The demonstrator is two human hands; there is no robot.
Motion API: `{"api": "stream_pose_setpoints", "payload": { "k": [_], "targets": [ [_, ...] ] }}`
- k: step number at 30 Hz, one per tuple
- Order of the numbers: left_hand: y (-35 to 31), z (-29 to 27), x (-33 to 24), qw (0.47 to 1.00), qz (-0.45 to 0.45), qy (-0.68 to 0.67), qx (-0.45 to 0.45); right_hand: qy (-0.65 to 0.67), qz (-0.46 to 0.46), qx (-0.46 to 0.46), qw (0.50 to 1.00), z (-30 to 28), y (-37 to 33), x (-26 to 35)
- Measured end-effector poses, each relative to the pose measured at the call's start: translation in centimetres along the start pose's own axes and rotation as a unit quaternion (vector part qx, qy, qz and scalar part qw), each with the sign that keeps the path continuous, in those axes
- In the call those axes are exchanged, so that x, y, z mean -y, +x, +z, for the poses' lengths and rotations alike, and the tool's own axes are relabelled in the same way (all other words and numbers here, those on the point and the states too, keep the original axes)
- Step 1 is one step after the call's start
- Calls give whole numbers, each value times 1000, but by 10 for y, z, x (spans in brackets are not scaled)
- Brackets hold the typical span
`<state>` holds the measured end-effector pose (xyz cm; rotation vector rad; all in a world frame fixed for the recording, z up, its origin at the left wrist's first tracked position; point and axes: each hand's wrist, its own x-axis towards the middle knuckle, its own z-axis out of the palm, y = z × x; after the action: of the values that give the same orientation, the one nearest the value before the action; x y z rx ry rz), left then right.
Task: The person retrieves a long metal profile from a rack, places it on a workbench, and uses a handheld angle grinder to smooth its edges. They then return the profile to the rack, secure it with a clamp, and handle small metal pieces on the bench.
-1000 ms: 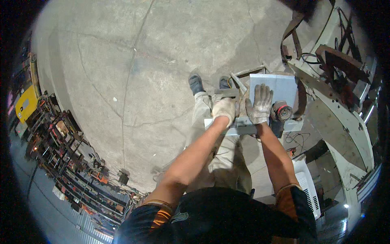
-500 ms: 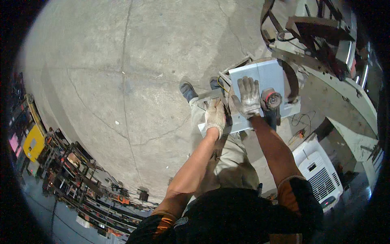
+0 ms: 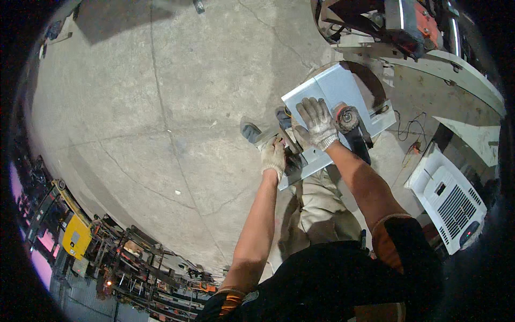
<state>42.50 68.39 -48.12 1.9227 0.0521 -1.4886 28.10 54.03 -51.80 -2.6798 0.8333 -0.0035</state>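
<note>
Head view has turned; right hand [image 3: 316,123] stays on metal sheet [image 3: 342,87].

A round-edged desk [image 3: 372,86] carries a pale metal sheet [image 3: 332,86], its dark surface showing past one side of the sheet. The cracked concrete floor [image 3: 214,80] around it bears a white vented unit [image 3: 448,196], a loose thin cable [image 3: 410,129] and a small white scrap [image 3: 177,192].

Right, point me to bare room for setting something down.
The widest free patch is concrete floor, between the left shoe and the cluttered racks at lower left, bar small scraps. It's crowded at the pale sheet: the right hand lies flat over it beside a grinder-like tool.
</note>
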Motion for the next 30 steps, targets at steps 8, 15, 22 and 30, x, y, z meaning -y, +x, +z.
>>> {"api": "stream_pose_setpoints", "payload": {
  "k": [8, 15, 22, 30],
  "targets": [
    [1, -2, 1, 1000, -14, 17, 1, 45, 23, 1, 999, 0, 0, 1],
    [7, 0, 9, 994, 112, 9, -3, 33, 8, -24, 999, 4, -1, -1],
    [30, -5, 18, 984, -11, 171, 41, 54, 27, -3, 998, 1, -2, 0],
    [6, 3, 28, 993, 14, -113, -10, 35, 29, 1, 999, 3, -3, 1]
  ]
}}
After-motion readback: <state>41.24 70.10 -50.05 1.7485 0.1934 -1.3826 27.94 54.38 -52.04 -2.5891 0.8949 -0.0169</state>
